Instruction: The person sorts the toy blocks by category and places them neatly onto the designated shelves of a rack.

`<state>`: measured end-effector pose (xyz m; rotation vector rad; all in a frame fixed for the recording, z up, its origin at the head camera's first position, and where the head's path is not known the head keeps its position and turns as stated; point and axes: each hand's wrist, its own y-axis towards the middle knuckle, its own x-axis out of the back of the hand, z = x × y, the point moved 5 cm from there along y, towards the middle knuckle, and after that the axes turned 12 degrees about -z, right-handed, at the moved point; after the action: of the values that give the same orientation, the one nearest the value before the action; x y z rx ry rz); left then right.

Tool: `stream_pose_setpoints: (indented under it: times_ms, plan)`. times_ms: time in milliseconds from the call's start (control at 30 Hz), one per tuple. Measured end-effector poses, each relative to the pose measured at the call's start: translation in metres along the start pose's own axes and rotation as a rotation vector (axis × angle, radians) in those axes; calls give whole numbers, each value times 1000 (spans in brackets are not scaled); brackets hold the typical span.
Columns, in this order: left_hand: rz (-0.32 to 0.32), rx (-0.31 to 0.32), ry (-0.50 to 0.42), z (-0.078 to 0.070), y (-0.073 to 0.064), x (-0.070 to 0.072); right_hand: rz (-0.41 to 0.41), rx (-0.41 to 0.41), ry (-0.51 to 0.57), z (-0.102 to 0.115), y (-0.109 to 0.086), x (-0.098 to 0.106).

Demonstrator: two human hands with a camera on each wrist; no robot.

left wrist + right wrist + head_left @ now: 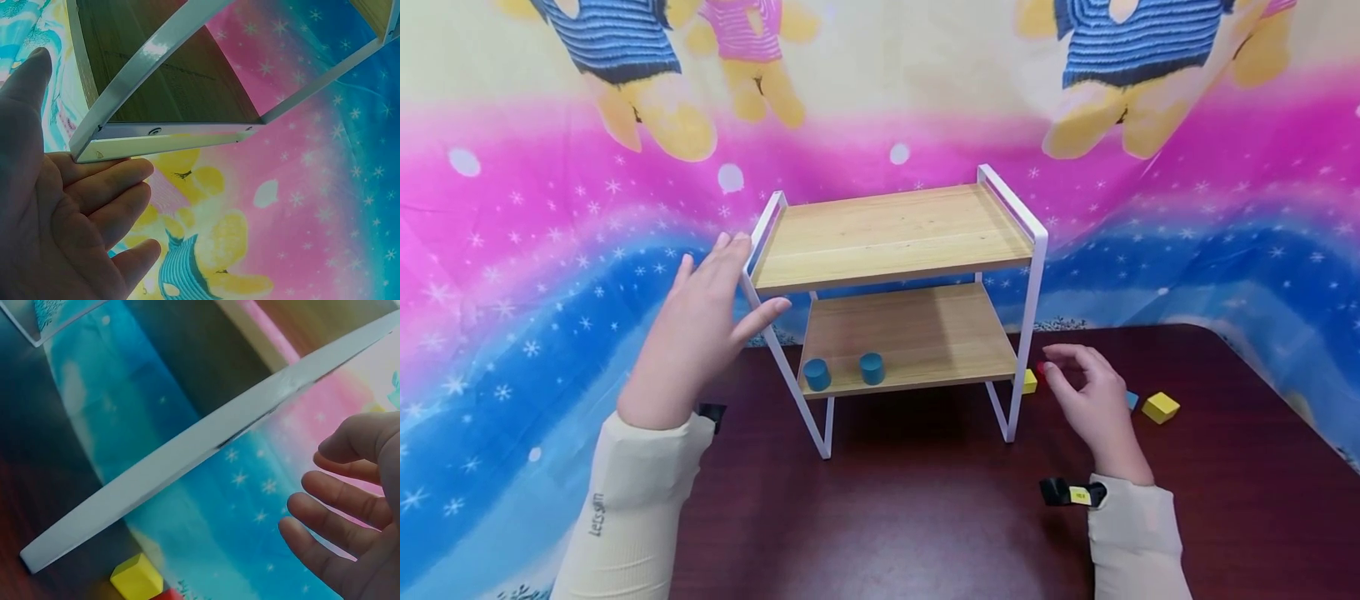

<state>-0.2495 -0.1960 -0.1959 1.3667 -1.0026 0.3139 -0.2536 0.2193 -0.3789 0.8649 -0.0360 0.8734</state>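
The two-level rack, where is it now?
In the head view, the rack stands on the table, mid-picture, between the left hand and the right hand, before the patterned backdrop.

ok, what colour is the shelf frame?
White; the shelf frame shows best in the head view.

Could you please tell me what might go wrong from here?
The left hand is beside or touching the white frame; a knock there might shake the two blue cylinders near the front edge of the lower shelf and send one off.

The right hand partly hides the blue piece, so it could be nudged by accident.
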Motion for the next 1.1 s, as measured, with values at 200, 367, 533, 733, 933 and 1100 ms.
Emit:
stream_pose_setpoints:
  times_ms: [200,367,533,733,933,1100]
  plan:
    - [-3,5,2,-1,1,1,39,-88,-41,-15,-1,-6]
    - [-7,1,0,-1,1,1,57,-161,-52,-32,-2,-12]
    - [-9,3,5,0,1,0,89,-231,-56,-50,-5,-18]
    - [-12,3,8,0,0,0,131,-320,-43,-63,-8,-22]
    - [-6,-2,0,0,0,-2,172,-373,-40,-74,-13,-26]
    - [-8,3,4,1,-1,-3,179,-398,-55,-82,-16,-29]
